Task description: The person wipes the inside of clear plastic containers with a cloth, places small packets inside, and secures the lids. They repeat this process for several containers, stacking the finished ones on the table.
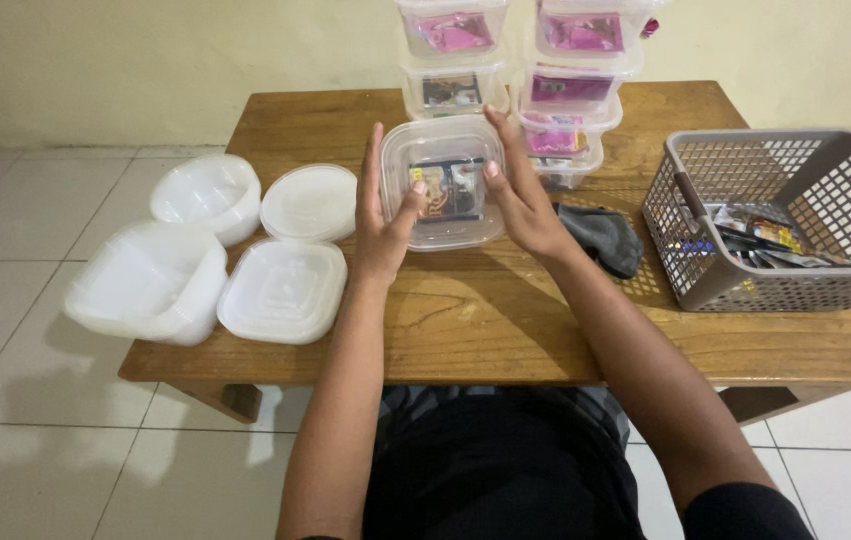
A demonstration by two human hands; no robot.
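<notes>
Here, a wooden table (505, 330) is carrying a grey slatted basket (745, 290) holding loose sachets (760, 243), two stacks of lidded clear tubs (515, 70) each showing pink or dark packets, and to the left empty white bowls (150, 285) and separate lids (283, 290). Near the table's middle, a clear rounded-square container (442, 140) is lying flat with its lid facing up, neither side clearly longer, a dark sachet (448, 190) showing inside. The left hand (382, 225) and right hand (520, 195) are clasping its sides, fingers spread, thumbs pressing on the lid.
</notes>
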